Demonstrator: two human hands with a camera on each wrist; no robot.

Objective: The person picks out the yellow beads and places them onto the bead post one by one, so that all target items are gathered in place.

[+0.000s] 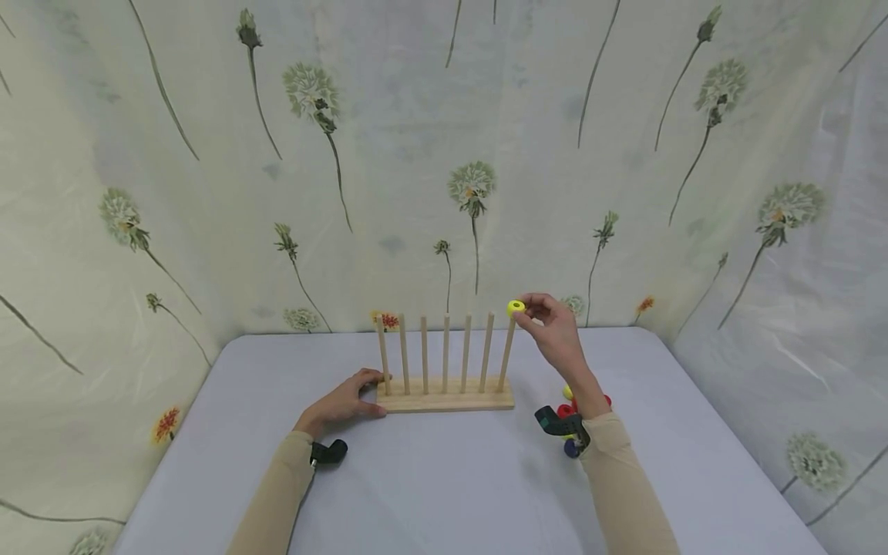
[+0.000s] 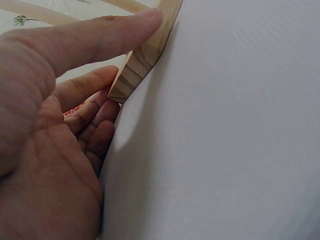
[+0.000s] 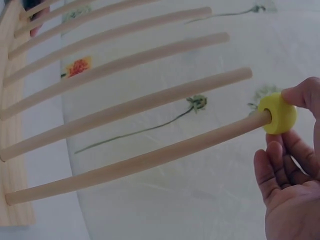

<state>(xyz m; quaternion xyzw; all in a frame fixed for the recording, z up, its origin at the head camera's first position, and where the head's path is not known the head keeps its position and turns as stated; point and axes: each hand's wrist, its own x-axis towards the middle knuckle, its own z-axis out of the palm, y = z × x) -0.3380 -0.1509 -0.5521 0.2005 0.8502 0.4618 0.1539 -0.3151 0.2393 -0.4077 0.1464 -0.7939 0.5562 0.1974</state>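
Observation:
A wooden peg rack [image 1: 444, 401] stands on the table, with several upright pegs in a row along its flat base. My left hand [image 1: 347, 399] holds the left end of the base, thumb along the front edge and fingers at the back. In the left wrist view the thumb [image 2: 110, 40] lies against the wood. My right hand [image 1: 557, 338] pinches a yellow bead [image 3: 283, 114] between thumb and fingers at the top of the rightmost peg [image 3: 145, 160]. The peg's tip is at the bead's hole, and the other pegs carry nothing.
Red, yellow and blue beads [image 1: 565, 411] lie on the white table [image 1: 444, 486] at the right, partly hidden by my right wrist and its camera [image 1: 558, 422]. A dandelion-print curtain [image 1: 416, 154] hangs behind the table and along both sides.

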